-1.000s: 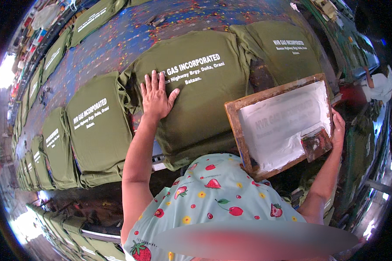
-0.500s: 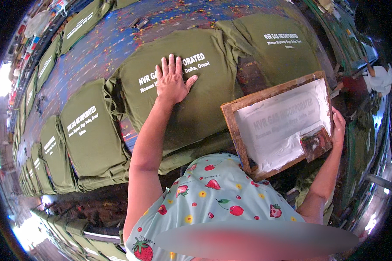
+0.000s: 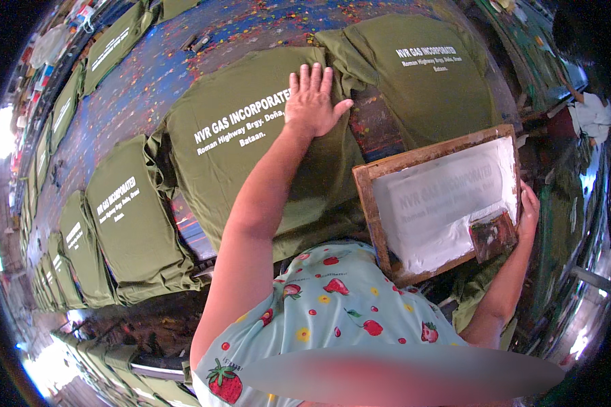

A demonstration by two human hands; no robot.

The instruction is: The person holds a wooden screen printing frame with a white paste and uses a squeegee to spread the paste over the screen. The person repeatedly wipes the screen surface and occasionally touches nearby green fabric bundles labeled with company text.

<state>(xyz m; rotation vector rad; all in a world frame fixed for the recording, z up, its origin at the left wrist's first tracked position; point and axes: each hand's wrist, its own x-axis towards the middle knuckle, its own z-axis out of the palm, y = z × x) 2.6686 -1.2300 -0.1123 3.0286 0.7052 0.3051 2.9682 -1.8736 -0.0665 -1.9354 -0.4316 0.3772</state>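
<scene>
Flat on an olive-green T-shirt [image 3: 251, 176] rests my left hand [image 3: 314, 102], fingers stretched out, over the right end of its white printed lettering. My right hand [image 3: 528, 210] grips the right side of a wooden-framed printing screen [image 3: 434, 150], which is held tilted beside my body. White ink coats the inside of the screen, and faint lettering shows through its mesh. A brown, ink-stained squeegee [image 3: 492, 237] lies in the screen's lower right corner, close to my right hand. Part of the right hand's fingers is hidden behind the frame.
Another printed green shirt [image 3: 434, 81] lies at the far right, and several more line the long table [image 3: 244, 30] to the left. The tabletop is blue and speckled with paint. More green shirts [image 3: 115, 363] hang behind at lower left. A person [image 3: 590, 119] is at the right edge.
My left hand has slid to the right across the shirt, uncovering more of the lettering. The screen has shifted slightly to the right and down in view, still in my right hand.
</scene>
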